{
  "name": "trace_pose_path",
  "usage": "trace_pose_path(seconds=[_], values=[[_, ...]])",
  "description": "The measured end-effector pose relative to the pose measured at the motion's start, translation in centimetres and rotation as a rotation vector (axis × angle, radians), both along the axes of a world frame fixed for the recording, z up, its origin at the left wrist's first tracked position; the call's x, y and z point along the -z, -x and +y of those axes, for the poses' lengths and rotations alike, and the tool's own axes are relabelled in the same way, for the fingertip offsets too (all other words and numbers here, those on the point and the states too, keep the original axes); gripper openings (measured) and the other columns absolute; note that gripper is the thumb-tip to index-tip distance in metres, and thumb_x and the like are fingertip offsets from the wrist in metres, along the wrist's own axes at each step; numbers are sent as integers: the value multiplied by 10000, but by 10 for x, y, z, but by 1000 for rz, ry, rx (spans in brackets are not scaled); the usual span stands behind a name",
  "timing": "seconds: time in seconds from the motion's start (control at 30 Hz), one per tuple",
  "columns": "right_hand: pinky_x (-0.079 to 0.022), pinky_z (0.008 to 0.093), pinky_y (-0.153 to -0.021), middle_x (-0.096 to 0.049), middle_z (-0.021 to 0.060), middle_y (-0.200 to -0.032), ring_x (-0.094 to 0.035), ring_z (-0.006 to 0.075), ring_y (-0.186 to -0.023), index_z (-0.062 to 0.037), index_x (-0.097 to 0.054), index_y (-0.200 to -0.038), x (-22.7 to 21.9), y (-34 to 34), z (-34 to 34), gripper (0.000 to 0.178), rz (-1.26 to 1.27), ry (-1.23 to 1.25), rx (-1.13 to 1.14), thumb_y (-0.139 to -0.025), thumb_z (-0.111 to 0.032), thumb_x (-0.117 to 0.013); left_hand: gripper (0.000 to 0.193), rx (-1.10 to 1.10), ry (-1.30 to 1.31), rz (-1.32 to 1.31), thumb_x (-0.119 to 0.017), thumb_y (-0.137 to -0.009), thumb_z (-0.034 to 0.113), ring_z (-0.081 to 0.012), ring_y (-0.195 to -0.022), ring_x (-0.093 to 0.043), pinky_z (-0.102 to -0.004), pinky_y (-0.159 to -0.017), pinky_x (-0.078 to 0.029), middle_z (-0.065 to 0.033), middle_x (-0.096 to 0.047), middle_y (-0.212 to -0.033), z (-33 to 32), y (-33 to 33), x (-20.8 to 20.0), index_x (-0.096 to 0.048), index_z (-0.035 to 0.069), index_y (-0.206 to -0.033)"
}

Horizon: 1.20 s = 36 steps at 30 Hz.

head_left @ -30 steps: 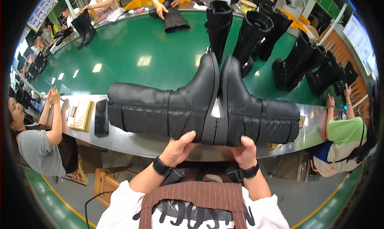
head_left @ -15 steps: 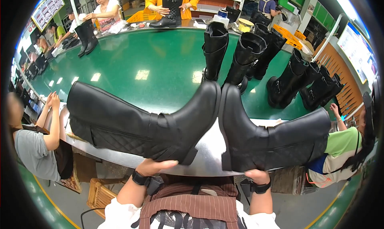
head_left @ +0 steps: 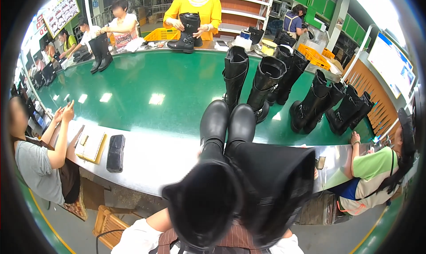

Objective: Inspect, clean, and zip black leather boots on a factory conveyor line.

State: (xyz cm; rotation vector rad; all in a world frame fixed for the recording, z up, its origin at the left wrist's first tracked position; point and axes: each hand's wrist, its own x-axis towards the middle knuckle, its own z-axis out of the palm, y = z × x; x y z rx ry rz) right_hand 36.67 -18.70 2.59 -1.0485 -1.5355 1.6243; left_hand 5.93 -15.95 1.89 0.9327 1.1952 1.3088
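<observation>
Two tall black boots are held up before me over the near metal edge, toes together and pointing away. The left boot [head_left: 214,123] turns its open shaft toward me; its near end is blurred. The right boot [head_left: 270,169] leans its shaft out to the right. My left forearm [head_left: 159,220] rises behind the left shaft, and a sliver of my right forearm [head_left: 287,233] shows below the right one. Both my hands are hidden behind the boots, so their fingers cannot be made out; the boots are held up off the table, one to each hand.
Several buckled black boots [head_left: 271,74] stand on the green table [head_left: 133,90] just beyond. A dark phone [head_left: 116,153] and a yellowish box [head_left: 90,144] lie on the metal edge. Co-workers sit left and right; another in a yellow top [head_left: 213,8] handles a boot across the table.
Both boots have swung from lying sideways, shafts outward, to toes pointing away with shafts toward me. My hands have gone out of sight behind them. The view has tilted slightly up.
</observation>
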Motion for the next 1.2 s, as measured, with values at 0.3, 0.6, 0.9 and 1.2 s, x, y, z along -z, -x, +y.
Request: trace_pose_path(seconds=[0.3,0.6,0.9,1.2], values=[[-419,344,-1007,-595,103,-1262,-553,200,-1153,-8,-558,-1266,30,49,-28,443,174,113,-98,-921,-281,-606,589,-95,-515,185,-557,-934,186,-219,-1349,-337,-371,-1108,-311,-113,-363,-1469,4,1,-7,-323,46,-1456],[-415,355,-1014,-587,106,-1274,-547,209,-1165,-12,-547,-1279,26,-73,88,456,287,197,-199,-929,-303,-586,525,-80,-52,-404,-468,-1010,304,-218,-1171,-562,-359,-1020,-452,-97,-476,-1388,12,28,-28,-325,40,-1442],[-412,367,-1021,-579,109,-1285,-541,218,-1176,-16,-536,-1291,-18,-49,162,470,427,275,-144,-937,-324,-566,642,215,86,-845,-311,-1000,522,-198,-1219,-528,-368,-1051,-430,-109,-507,-1370,23,16,-32,-388,34,-1409],[-408,378,-1028,-570,111,-1296,-535,227,-1187,-20,-525,-1303,8,170,33,484,535,371,-99,-946,-346,-547,647,193,183,-901,-311,-992,541,-221,-1157,-579,-393,-1008,-467,-124,-580,-1286,34,21,-12,-471,21,-1343]])
